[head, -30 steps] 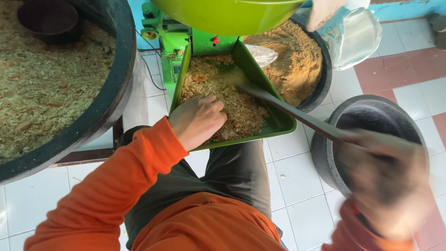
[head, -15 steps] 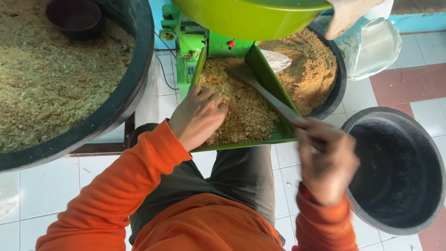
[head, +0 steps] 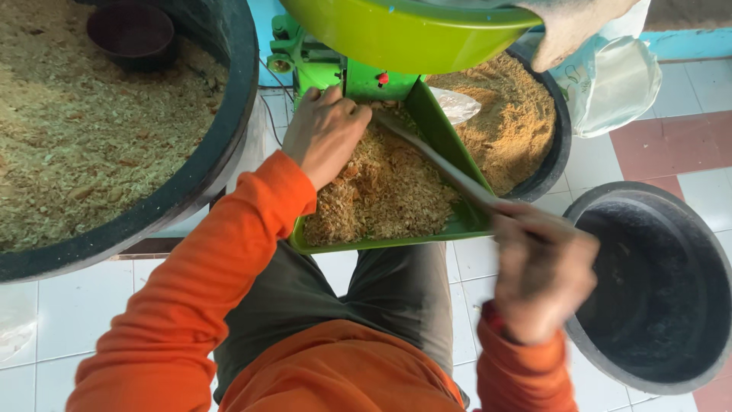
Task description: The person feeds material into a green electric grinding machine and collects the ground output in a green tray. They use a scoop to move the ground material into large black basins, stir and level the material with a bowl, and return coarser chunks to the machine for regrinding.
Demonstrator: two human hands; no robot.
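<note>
My left hand (head: 326, 133) rests palm-down on brown shredded material (head: 389, 191) heaped in a green feed tray (head: 457, 229), close to the green machine's inlet (head: 366, 84). My right hand (head: 543, 271) grips the end of a long grey stick (head: 438, 160). The stick slants up and left across the tray, its tip buried in the material near my left fingers. Both arms wear orange sleeves.
A large black tub (head: 221, 160) of pale shredded material with a dark bowl (head: 131, 32) in it fills the left. A black tub (head: 557, 145) of brown meal sits behind the tray, an empty black bucket (head: 656, 351) at right. A green basin (head: 404, 34) hangs overhead beside a plastic bag (head: 614, 84).
My right hand swung in from the right with the stick and pushed its tip up the tray. My left hand slid up the tray toward the machine's inlet.
</note>
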